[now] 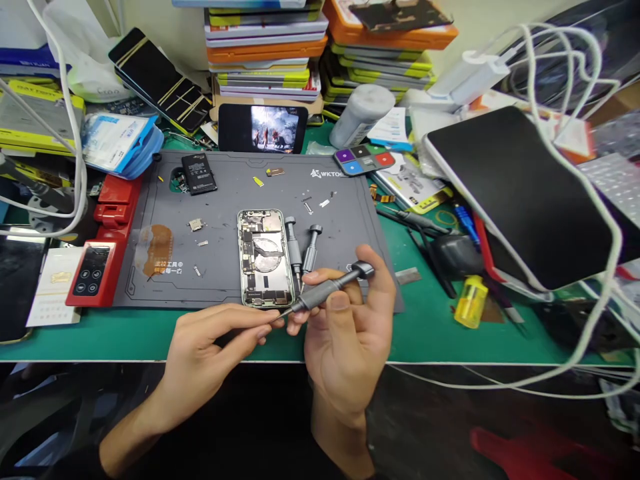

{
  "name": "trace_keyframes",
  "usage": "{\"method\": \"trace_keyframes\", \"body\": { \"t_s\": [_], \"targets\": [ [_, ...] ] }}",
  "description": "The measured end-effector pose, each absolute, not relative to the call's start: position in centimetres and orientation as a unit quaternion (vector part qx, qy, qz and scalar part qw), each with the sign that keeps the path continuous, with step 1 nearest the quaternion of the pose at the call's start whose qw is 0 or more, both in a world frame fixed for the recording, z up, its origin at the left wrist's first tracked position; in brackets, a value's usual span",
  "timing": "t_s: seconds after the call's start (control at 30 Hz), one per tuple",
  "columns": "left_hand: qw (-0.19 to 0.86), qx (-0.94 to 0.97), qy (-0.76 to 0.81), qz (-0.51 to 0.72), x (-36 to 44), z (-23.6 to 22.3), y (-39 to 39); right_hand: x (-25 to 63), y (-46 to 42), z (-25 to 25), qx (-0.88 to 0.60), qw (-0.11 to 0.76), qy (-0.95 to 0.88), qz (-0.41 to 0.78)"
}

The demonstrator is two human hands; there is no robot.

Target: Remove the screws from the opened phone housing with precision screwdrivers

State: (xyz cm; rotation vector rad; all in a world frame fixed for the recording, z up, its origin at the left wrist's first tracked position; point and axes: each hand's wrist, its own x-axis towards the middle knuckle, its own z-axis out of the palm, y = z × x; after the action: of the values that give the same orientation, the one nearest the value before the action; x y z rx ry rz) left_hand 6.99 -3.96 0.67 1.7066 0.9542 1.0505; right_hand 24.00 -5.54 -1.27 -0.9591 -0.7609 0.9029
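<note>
In my right hand (pixel 350 327) is a grey precision screwdriver (pixel 320 294), held at a slant with its round cap up to the right. The fingertips of my left hand (pixel 215 347) pinch around the screwdriver's thin tip; any small part there is too tiny to make out. Just beyond my hands lies an opened phone (pixel 267 259), its inside parts exposed. Two more grey screwdrivers, a left one (pixel 293 243) and a right one (pixel 311 248), lie along the phone's right side. All of these are above or on the grey work mat (pixel 220 227).
A loose battery (pixel 199 175) and small metal parts lie on the mat. Behind it a propped phone (pixel 263 129) plays a video. A red device (pixel 95 273) stands left; a black-screened tablet (pixel 520 193), a yellow-capped bottle (pixel 471 301) and white cables (pixel 595 320) are right.
</note>
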Motion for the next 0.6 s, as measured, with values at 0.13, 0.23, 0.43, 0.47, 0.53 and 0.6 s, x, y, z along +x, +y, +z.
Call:
{"method": "trace_keyframes", "body": {
  "t_s": [0.13,0.23,0.43,0.47,0.53,0.6],
  "targets": [
    [0.457,0.681,0.382,0.426,6.99,0.63,-3.95,24.13,-5.52,-1.40,-0.441,0.719,-0.352,0.406],
    [0.472,0.669,0.375,0.435,7.06,0.70,-3.96,24.19,-5.54,-1.46,-0.438,0.717,-0.355,0.409],
    [0.486,0.658,0.372,0.440,6.99,0.66,-4.03,24.11,-5.51,-1.42,-0.433,0.719,-0.355,0.412],
    [0.488,0.656,0.374,0.438,6.93,0.60,-4.05,24.09,-5.50,-1.42,-0.427,0.721,-0.354,0.416],
    [0.488,0.656,0.377,0.435,6.81,0.48,-4.11,24.06,-5.50,-1.44,-0.414,0.724,-0.351,0.426],
    [0.483,0.660,0.380,0.432,6.76,0.41,-4.15,24.06,-5.53,-1.46,-0.408,0.725,-0.349,0.432]
  ]
}}
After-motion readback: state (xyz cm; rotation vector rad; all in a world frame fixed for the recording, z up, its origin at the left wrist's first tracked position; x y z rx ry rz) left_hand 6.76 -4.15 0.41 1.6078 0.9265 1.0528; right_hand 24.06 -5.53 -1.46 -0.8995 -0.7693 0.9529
